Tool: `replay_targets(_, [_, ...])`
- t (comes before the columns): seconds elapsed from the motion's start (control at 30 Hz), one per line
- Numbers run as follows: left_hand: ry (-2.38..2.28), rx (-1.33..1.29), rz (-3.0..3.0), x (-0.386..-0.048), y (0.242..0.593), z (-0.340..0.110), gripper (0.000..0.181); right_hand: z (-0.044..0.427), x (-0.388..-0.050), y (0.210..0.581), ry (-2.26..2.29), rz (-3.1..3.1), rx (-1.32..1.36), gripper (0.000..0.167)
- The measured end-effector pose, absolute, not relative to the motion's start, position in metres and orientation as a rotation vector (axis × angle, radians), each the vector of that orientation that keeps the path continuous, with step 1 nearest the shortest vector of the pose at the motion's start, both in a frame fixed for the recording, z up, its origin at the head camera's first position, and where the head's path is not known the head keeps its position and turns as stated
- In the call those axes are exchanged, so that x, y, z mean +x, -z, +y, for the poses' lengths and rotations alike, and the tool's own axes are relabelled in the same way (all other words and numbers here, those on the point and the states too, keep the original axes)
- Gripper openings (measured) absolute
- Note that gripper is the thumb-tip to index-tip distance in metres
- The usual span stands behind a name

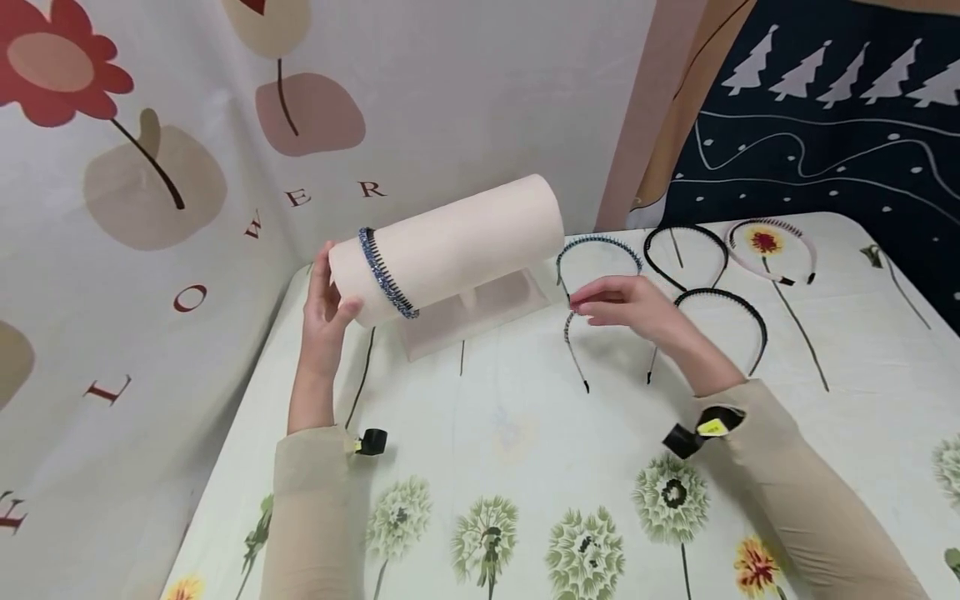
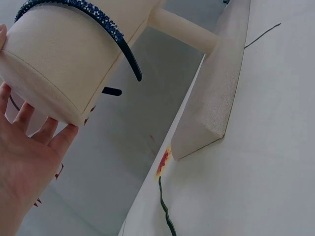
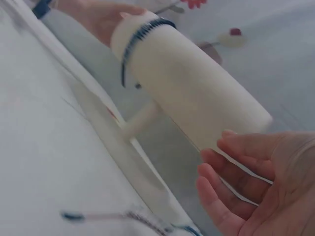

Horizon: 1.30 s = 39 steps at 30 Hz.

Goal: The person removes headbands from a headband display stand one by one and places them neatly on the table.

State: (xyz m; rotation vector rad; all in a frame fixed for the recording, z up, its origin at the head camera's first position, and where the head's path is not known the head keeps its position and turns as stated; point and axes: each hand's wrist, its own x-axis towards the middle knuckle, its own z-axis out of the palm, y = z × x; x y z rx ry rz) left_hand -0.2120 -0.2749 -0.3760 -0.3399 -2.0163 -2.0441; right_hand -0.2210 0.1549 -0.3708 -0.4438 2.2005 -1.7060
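A pale headband display stand [image 1: 465, 237], a padded cylinder on a post and flat base, stands at the back of the table. My left hand [image 1: 324, 308] holds its left end, thumb in front; in the left wrist view the left hand's fingertips [image 2: 61, 140] meet the end's edge. A blue glittery toothed headband [image 1: 384, 275] sits around the cylinder near that hand. My right hand [image 1: 626, 307] hovers right of the stand, fingers loosely bent with nothing between them. In the head view it partly covers a small beaded headband [image 1: 576, 354] and lies in front of a blue toothed headband [image 1: 600, 240].
Black headbands [image 1: 686, 229] and a pale pink one [image 1: 772, 229] lie at the right of the table. The flower-print cloth [image 1: 420, 417] covers the tabletop. A printed curtain [image 1: 450, 100] hangs close behind the stand.
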Motion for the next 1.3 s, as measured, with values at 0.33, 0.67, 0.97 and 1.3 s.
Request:
replay_targets(0.33, [2.053,-0.364,-2.008,-0.212,0.375,-0.277,0.076,0.062,-0.221,0.391,1.747,1.943,-0.714,0.044])
replay_targets(0.67, [2.025,-0.35,-2.035,-0.212,0.375,-0.277,0.075,-0.011,-0.218,0.399,1.688,1.896,-0.805,0.062])
replay_targets(0.97, [1.998,-0.353,-2.054,-0.212,0.376,-0.277,0.075,-0.053,-0.206,0.4,1.747,2.007,-0.708,0.053])
replay_targets(1.3, [1.982,-0.353,-2.053,-0.212,0.377,-0.276,0.075,-0.087,-0.192,0.392,2.077,2.129,-0.32,0.039])
